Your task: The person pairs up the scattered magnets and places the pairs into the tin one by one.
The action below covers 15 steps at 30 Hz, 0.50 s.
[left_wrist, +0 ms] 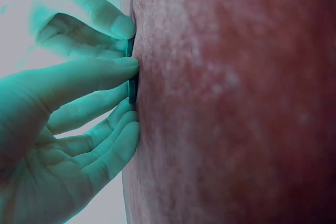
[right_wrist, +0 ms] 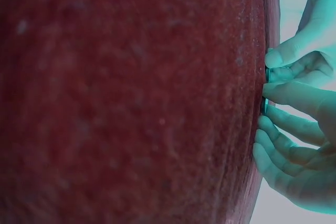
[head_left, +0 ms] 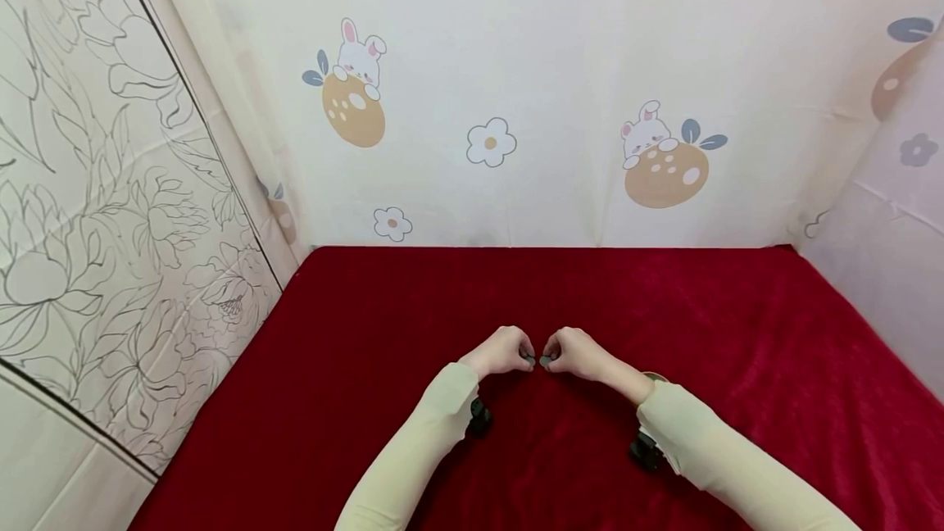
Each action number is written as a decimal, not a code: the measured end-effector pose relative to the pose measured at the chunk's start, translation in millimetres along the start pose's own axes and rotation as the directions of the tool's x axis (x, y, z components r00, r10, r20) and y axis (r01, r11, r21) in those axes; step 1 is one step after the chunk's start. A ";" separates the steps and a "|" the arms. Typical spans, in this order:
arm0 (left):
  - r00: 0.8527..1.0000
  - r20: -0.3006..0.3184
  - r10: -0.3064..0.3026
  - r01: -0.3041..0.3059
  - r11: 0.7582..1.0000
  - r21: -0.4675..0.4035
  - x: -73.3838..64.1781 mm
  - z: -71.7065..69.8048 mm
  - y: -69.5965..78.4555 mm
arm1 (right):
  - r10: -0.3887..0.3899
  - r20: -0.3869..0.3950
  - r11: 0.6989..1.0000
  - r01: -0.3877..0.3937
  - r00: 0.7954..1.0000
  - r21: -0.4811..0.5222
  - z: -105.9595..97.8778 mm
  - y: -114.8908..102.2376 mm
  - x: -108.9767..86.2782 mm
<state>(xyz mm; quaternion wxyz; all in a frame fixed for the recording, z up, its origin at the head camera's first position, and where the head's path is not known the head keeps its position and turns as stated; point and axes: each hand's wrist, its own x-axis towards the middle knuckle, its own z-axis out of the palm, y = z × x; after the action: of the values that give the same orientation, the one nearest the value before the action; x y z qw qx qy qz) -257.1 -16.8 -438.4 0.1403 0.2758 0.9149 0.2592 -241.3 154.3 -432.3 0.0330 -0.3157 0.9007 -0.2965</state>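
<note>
Near the middle of the red cloth, my left hand [head_left: 507, 350] pinches a small, flat grey piece [head_left: 528, 360] between thumb and fingers. Facing it, my right hand [head_left: 574, 353] pinches a similar small grey piece [head_left: 546, 361], and a narrow gap parts the two in the head view. From the left wrist, the left hand's piece [left_wrist: 133, 92] looks thin and dark, edge-on beside the cloth. The right wrist view shows the right hand's piece [right_wrist: 264, 105] likewise, mostly covered by the fingers. Their exact kind cannot be told.
A red velvety cloth [head_left: 354, 326] covers the table. Behind it hangs a pale curtain [head_left: 442, 47] printed with rabbits and flowers; a flower-patterned panel [head_left: 133, 211] stands on the left. Dark wrist cameras [head_left: 479, 418] sit under both forearms.
</note>
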 end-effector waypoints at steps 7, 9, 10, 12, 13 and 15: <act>1.000 0.004 0.009 -0.009 1.000 -0.001 0.3 0.4 3.9 | 0.014 0.008 1.000 -0.014 1.000 -0.002 1.6 -1.0 1.7; 1.000 0.005 0.011 -0.011 1.000 -0.003 0.4 0.1 4.8 | 0.015 0.009 1.000 -0.015 1.000 -0.003 2.0 -0.9 1.9; 1.000 0.006 0.011 -0.011 1.000 0.000 0.5 0.0 5.2 | 0.015 0.009 1.000 -0.015 1.000 -0.004 2.2 -0.7 1.9; 1.000 0.008 0.012 -0.012 1.000 -0.001 0.6 0.0 5.5 | 0.015 0.010 1.000 -0.014 1.000 -0.009 2.3 -0.4 1.9; 1.000 0.009 0.011 -0.011 1.000 -0.002 0.6 0.1 5.6 | 0.014 0.011 1.000 -0.014 1.000 -0.010 2.2 -0.3 1.8; 1.000 0.008 0.011 -0.011 1.000 -0.005 0.3 0.4 5.6 | 0.012 0.016 1.000 -0.011 1.000 -0.013 1.8 0.1 1.4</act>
<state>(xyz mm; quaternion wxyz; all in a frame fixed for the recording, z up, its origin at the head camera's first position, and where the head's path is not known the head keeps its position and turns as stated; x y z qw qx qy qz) -254.8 -12.4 -435.7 0.1433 0.2818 0.9121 0.2610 -242.0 152.6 -433.6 0.0398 -0.3131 0.9041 -0.2882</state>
